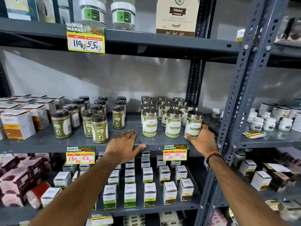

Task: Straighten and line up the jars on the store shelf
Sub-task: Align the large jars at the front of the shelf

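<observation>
On the middle shelf (81, 142) stand two groups of jars. On the right are several silver-lidded jars with green and white labels in rows; the front row holds one jar (149, 123), a second (173, 123) and a third (193, 124). My right hand (202, 139) grips the third jar from below and behind, and the jar leans slightly. On the left stand several black-lidded jars of green powder, the nearest one (99, 128) set forward of the others. My left hand (125, 144) lies flat on the shelf's front edge, holding nothing.
White and orange boxes (17, 124) fill the shelf's left end. Price tags (175, 152) hang from the front edge. A perforated steel upright (241, 88) stands just right of my right hand. Small boxes fill the shelf below, gel jars (92, 12) the shelf above.
</observation>
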